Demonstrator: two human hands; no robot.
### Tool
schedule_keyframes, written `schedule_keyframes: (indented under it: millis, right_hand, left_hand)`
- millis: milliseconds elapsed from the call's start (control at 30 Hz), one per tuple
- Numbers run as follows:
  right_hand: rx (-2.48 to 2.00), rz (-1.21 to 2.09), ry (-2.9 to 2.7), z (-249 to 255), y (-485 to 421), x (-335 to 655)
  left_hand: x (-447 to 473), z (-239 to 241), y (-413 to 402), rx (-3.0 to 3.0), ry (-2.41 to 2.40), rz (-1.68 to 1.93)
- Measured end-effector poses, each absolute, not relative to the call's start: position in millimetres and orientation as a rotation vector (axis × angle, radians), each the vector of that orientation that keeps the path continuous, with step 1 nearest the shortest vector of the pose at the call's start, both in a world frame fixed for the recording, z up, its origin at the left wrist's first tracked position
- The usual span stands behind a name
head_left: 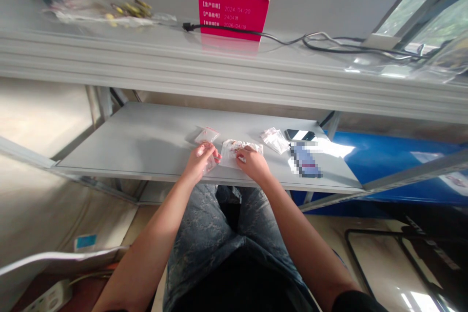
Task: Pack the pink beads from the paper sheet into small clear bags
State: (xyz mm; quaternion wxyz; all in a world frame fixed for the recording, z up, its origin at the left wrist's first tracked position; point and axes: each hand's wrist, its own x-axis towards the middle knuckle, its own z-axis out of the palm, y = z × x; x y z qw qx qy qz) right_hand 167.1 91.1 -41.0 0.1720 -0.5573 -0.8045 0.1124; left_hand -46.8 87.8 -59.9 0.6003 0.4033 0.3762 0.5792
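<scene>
My left hand (pixel 199 162) is closed, with its fingertips and thumb at a small clear plastic bag (pixel 209 165) near the shelf's front edge. Just behind it lies another small clear bag with a red line along its top (pixel 207 133). Over a white sheet or pouch (pixel 228 158) my right hand (pixel 253 162) is bent down, its fingers pinched together. Small brownish bits (pixel 237 144) lie on that white piece by the fingertips. What the right fingers hold, if anything, is too small to make out.
A pile of clear bags (pixel 275 140), a dark phone (pixel 300 135) and a second, blurred-out phone (pixel 306 161) lie to the right on the grey shelf (pixel 146 131). Overhead, an upper shelf (pixel 146 68) carries red boxes (pixel 234 12), a black cable (pixel 278 39) and a bag of yellowish pieces (pixel 127 9).
</scene>
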Motion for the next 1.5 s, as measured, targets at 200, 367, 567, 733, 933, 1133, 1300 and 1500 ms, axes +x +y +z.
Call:
schedule_keyframes:
  millis: [200,367,567,733,933,1133,1300,1500]
  right_hand:
    - [-1.519,0.308,-2.329,-42.8,92.1,167.3]
    - [-1.387,0.403,-2.227,-38.4,93.0,167.6]
    - [-1.186,0.641,-1.779,-3.9,88.9,149.4]
    - [-1.029,0.642,-2.039,24.5,86.1,126.7]
    - [-1.211,0.526,-1.952,15.2,84.7,135.4]
    - [-1.445,0.444,-2.059,-18.1,90.9,166.5]
    - [-1.639,0.372,-2.140,-39.7,93.1,180.1]
    - [-1.620,0.303,-2.193,-48.1,91.1,177.1]
  left_hand:
    - [-45.9,-53.8,83.1,0.869,0.780,1.272]
    - [-44.1,-57.0,83.1,0.925,0.767,1.249]
    - [-43.7,-55.5,78.3,1.074,0.842,1.130]
    - [-40.8,-57.3,79.3,1.087,0.898,1.122]
    - [-43.1,-55.0,79.1,0.977,0.795,1.138]
    - [-44.2,-50.4,76.4,0.915,0.883,1.139]
    - [-41.9,-54.2,79.7,1.006,0.857,1.165]
    - [-41.3,-58.4,82.0,1.065,0.842,1.172]
